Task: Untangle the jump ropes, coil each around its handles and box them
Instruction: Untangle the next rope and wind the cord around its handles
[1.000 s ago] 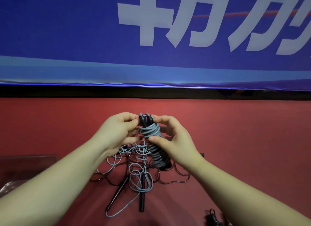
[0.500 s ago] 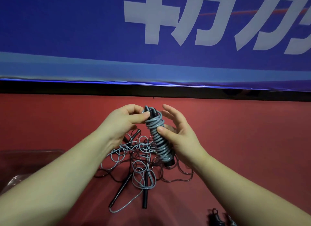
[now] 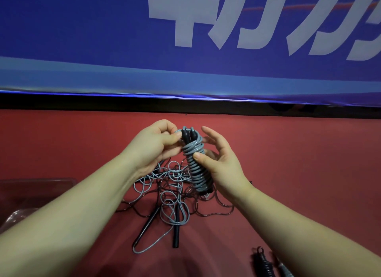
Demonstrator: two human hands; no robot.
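A grey jump rope (image 3: pixel 195 167) is wound in tight turns around its two black handles, which stand side by side and upright above the red floor. My right hand (image 3: pixel 221 163) holds the bundle with the thumb across the coils and the fingers spread behind. My left hand (image 3: pixel 156 145) pinches the rope's last turn at the top of the handles. Below lies a tangle of grey and dark ropes (image 3: pixel 173 194) with two black handles (image 3: pixel 176 229) pointing toward me.
A clear plastic box (image 3: pixel 31 192) sits at the left edge. Another coiled rope with black handles (image 3: pixel 263 264) lies at the bottom right. A blue banner (image 3: pixel 123 39) with white lettering hangs above the red floor (image 3: pixel 309 163).
The wrapped bundle has risen slightly and tilted more upright. My right fingers have opened out behind it, and my left hand has moved to the top of the handles.
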